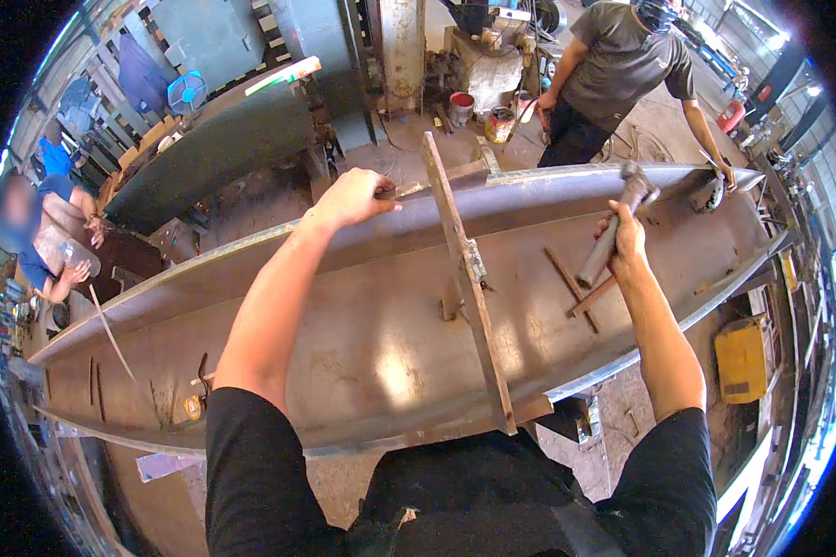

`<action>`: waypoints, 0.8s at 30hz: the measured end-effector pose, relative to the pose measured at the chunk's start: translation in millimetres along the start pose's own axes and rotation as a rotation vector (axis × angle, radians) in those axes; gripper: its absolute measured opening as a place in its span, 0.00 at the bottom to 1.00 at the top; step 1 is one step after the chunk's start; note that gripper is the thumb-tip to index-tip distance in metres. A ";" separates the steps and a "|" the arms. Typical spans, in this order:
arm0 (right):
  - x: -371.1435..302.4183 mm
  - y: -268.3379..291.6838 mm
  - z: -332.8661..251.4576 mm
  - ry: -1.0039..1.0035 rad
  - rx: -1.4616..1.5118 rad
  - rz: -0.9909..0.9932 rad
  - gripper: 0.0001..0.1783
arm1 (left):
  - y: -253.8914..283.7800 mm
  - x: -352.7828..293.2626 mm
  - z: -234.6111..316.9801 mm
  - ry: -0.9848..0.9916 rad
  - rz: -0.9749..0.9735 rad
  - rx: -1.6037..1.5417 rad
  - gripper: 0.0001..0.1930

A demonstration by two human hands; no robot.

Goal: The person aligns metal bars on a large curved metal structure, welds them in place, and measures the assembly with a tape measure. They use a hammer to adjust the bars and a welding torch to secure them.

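Observation:
A long curved steel trough [344, 343] stretches across in front of me. My right hand [629, 243] is closed round a hammer [604, 246], raised over the trough's right half with its head [638, 176] pointing away; the head is slightly blurred. My left hand [358, 198] reaches to the far rim, its fingers curled together; whatever they grip, if anything, is hidden. Between my hands a rusty flat bar [467, 269] lies across the trough from rim to rim. A small bracket [474, 260] sits against its side.
Loose metal strips [581, 302] lie inside the trough, and a tape measure [193, 407] rests at its left. A co-worker [622, 74] leans over the right end. Another person [51, 223] holds a clear bottle at far left. Paint buckets [499, 123] stand beyond the rim.

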State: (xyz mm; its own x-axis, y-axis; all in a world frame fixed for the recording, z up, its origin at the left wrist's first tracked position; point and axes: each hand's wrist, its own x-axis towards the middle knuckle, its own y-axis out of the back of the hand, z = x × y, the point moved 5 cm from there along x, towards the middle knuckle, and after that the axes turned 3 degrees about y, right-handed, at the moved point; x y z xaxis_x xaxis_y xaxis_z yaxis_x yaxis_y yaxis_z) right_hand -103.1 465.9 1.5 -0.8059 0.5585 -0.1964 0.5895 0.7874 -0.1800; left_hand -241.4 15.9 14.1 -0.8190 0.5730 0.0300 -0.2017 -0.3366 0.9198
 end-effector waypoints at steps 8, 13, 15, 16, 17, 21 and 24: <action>-86.2 -139.1 68.7 -0.286 -0.281 -0.477 0.18 | 3.1 4.6 1.6 -0.026 -0.018 0.047 0.25; -54.4 -85.0 18.5 -0.119 -0.539 -0.506 0.19 | 3.3 -2.8 -4.7 -0.015 0.001 0.031 0.25; -47.5 -54.8 -17.7 0.002 -0.557 -0.399 0.17 | 0.2 -10.2 -12.9 0.009 0.008 0.039 0.25; -37.0 -34.1 -30.3 0.028 -0.527 -0.320 0.17 | -2.8 -10.9 -12.0 0.019 -0.001 0.039 0.26; -22.5 -7.1 -40.2 0.050 -0.466 -0.207 0.18 | -1.9 -7.0 -4.8 0.019 -0.008 0.040 0.26; 35.1 45.1 -48.8 0.125 -0.030 0.047 0.14 | -4.8 -0.6 -4.3 -0.055 0.073 0.029 0.25; 28.2 6.6 -6.6 0.084 0.066 0.234 0.12 | -6.2 3.0 -3.1 -0.041 0.029 0.050 0.25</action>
State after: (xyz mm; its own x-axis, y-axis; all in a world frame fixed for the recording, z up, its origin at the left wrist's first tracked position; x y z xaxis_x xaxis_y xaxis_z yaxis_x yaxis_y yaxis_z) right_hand -122.3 488.6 1.1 -0.6474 0.7453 -0.1594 0.7604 0.6173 -0.2021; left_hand -244.3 17.3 7.3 -0.8014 0.5938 0.0719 -0.1502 -0.3162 0.9367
